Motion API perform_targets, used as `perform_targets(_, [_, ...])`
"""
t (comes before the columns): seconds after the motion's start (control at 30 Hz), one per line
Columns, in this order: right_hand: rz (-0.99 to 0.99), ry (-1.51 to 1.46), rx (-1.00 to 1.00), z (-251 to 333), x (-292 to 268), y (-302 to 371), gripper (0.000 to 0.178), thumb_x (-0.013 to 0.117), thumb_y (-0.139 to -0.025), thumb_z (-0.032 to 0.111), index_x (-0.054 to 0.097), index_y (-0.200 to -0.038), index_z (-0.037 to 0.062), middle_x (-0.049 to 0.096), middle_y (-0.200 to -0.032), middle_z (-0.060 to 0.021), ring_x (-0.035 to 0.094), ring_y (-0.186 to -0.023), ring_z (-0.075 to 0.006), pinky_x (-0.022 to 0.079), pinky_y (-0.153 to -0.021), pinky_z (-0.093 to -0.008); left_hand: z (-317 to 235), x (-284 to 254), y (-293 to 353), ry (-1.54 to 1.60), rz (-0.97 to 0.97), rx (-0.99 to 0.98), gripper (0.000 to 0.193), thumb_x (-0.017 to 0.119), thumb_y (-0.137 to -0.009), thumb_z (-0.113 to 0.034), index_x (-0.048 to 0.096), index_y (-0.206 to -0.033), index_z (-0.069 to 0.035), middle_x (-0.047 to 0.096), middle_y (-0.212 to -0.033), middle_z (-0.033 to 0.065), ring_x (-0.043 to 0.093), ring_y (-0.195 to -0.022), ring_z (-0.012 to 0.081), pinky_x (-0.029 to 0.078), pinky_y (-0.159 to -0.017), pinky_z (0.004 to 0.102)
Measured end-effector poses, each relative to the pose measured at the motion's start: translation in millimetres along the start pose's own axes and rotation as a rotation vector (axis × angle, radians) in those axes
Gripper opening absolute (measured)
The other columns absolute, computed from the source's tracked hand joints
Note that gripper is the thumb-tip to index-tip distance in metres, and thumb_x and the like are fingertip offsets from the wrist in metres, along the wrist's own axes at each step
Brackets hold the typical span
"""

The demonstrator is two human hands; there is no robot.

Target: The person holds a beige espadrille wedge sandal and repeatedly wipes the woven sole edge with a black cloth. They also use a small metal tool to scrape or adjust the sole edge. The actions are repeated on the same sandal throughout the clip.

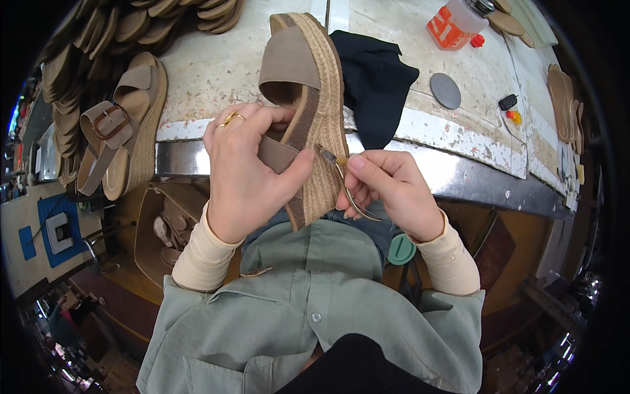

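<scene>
A taupe wedge sandal (pixel 331 105) with a braided rope-covered sole is held up over the table's front edge, its rope side turned to the right. My left hand (pixel 246 154) grips it by the strap and upper, thumb pressed near the rope edge. My right hand (pixel 394 187) pinches a slim curved metal tool (pixel 340 172), whose tip touches the rope side of the wedge. A small yellowish bit shows by the fingertips; the tool's exact kind is unclear. Behind the sandal lies a black cloth (pixel 374 79).
A finished-looking buckled wedge sandal (pixel 125 125) stands at left, beside stacked soles (pixel 98 33). On the worn white table (pixel 216 65) are a grey disc (pixel 445 90), a bottle with orange label (pixel 456 25) and a small black item (pixel 508 102). Insoles (pixel 563 102) lie far right; a box (pixel 161 230) sits below.
</scene>
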State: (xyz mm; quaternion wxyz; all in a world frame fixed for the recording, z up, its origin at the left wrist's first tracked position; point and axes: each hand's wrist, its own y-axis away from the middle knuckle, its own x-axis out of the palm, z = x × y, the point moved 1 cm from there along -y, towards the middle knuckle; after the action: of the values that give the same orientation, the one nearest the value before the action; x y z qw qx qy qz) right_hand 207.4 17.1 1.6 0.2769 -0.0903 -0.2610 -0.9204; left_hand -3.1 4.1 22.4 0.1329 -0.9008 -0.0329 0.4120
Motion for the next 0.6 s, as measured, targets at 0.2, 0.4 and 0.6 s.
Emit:
perform_targets(0.2, [-0.030,0.002,0.018,2.9,3.9,0.5,0.035,0.054,-0.102,0.027,0.061,-0.082,-0.0013,0.067,-0.069,-0.0088,0.061,-0.058,-0.0104,0.049,-0.053,-0.0224,5.1,7.9,0.1,0.118,-0.052,-0.039,0.024,0.075,-0.063,-0.015,0.064,-0.080,-0.003,0.060,-0.077,0.0076,0.056,-0.083,0.0279,0.038,-0.082,0.0402])
perform_targets(0.4, [-0.056,0.020,0.015,1.4,8.1,1.5,0.035,0.053,-0.102,0.027,0.060,-0.080,-0.0001,0.064,-0.066,-0.0062,0.056,-0.055,-0.0076,0.046,-0.051,-0.0220,11.9,12.8,-0.4,0.180,-0.102,0.028,0.023,0.075,-0.062,-0.010,0.062,-0.077,0.000,0.056,-0.070,0.0096,0.055,-0.069,0.0270,0.042,-0.068,0.0364])
perform_targets(0.6, [-0.039,-0.085,-0.059,-4.6,5.4,2.9,0.035,0.052,-0.102,0.026,0.061,-0.081,-0.0004,0.064,-0.066,-0.0057,0.056,-0.056,-0.0068,0.048,-0.053,-0.0221,9.4,13.3,-0.5,0.230,-0.105,0.019,0.023,0.075,-0.063,-0.008,0.061,-0.078,0.002,0.056,-0.070,0.0103,0.055,-0.066,0.0250,0.042,-0.062,0.0352])
